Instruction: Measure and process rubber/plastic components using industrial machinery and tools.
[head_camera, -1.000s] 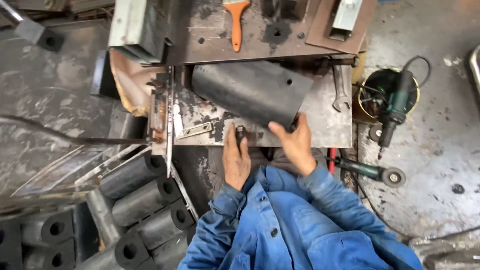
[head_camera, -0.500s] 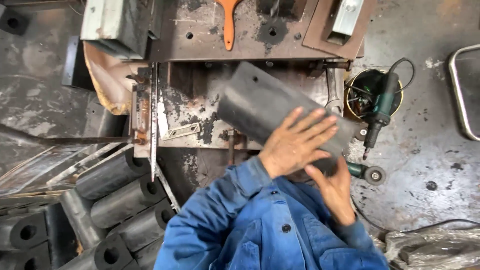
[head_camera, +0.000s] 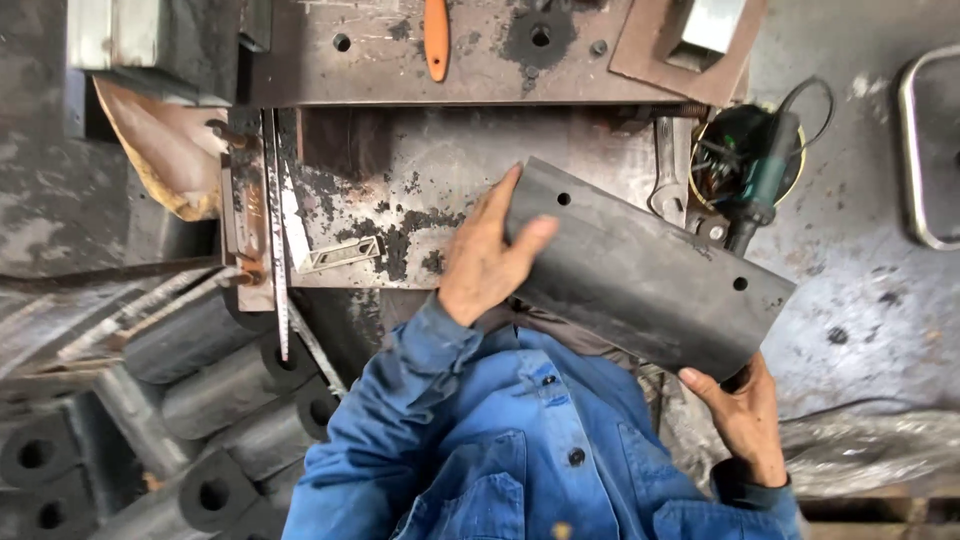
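Between L hand (head_camera: 483, 262) & R hand (head_camera: 745, 415): dark metal plate (head_camera: 640, 272), tilted.

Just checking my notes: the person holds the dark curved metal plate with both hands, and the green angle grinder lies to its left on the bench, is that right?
Not quite: in the head view the green angle grinder lies right of the dark curved metal plate, not left. The left hand and right hand do hold it.

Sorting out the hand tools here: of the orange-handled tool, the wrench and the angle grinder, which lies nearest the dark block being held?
The wrench: it lies just beyond the block's upper edge, whereas the orange-handled tool sits far up.
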